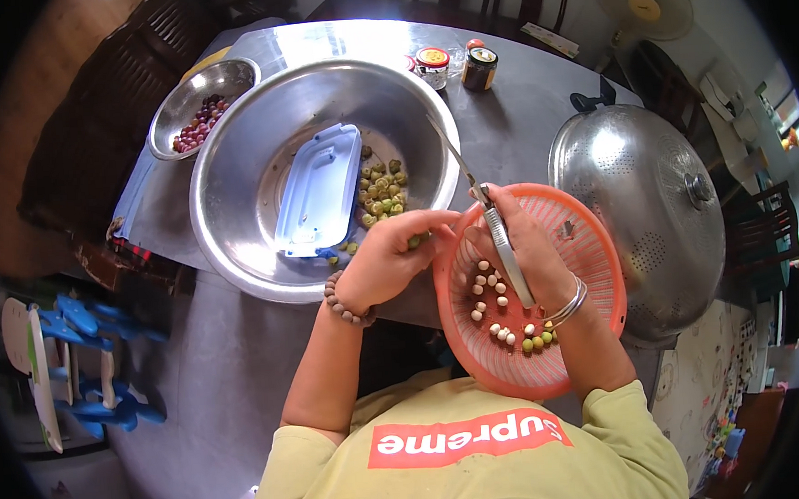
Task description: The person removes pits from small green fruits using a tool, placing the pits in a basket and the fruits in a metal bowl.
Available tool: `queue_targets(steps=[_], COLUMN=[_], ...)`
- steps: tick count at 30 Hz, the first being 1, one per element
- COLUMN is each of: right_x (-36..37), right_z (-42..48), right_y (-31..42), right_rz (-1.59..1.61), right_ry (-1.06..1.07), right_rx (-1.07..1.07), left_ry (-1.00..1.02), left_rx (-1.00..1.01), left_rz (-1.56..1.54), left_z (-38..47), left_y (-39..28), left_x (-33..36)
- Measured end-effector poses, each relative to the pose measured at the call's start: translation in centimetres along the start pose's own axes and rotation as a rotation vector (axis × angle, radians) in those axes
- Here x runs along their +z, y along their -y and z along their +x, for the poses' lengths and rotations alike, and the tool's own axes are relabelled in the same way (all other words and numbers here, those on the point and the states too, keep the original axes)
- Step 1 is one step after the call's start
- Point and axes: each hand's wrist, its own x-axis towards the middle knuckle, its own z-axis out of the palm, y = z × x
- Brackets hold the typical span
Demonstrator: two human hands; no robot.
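My left hand (403, 246), with a beaded bracelet, pinches a small green seed (418, 240) over the near-right rim of a large steel basin (235, 259). My right hand (533, 255) grips what looks like a metal folding knife (502, 243), its narrow blade pointing up and away over the basin's edge. Below that hand, an orange plastic basket (474, 355) leans near my body. White peeled seeds (498, 329), likely lotus seeds, lie in it beside several green ones (537, 342). Green husks (382, 189) lie in the basin next to a pale blue plastic tray (320, 192).
A steel bowl of dark red fruit (200, 128), probably grapes, stands at the far left. Glass jars (480, 68) stand at the back. A large domed, perforated steel vessel or lid (644, 214) sits at right. A blue-and-white folding stool (77, 365) stands on the left.
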Motion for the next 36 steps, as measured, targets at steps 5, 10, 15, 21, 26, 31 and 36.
queue_targets(steps=[5,10,15,21,26,31,36], right_x=[0.1,1.0,1.2,1.6,1.8,1.9,2.0], right_z=[-0.3,-0.6,-0.7,-1.0,-1.1,-1.0,-0.9], right_y=[-0.4,-0.6,0.0,0.1,0.2,-0.2,-0.3], right_rz=[0.004,-0.099,-0.180,-0.264,-0.263,-0.281,-0.279], right_ry=[0.036,0.065,0.070,0.074,0.081,0.071,0.066], right_rx=[-0.008,-0.069,-0.097,-0.176,-0.191,-0.213,-0.219], left_ry=[-0.267,-0.468,-0.513,-0.597,-0.578,-0.599,-0.584], left_rx=[-0.306,-0.168,-0.142,-0.063,0.028,-0.016,-0.003], left_rz=[-0.294,-0.513,-0.709,-0.702,-0.818,-0.889,-0.849], left_z=[-0.1,0.0,-0.2,-0.5,-0.9,-0.8,-0.7], left_y=[-0.2,0.8,0.1,0.4,1.4,1.1,1.3], left_x=[-0.9,-1.1,-1.0,-0.9,-1.5,-1.7,-1.6])
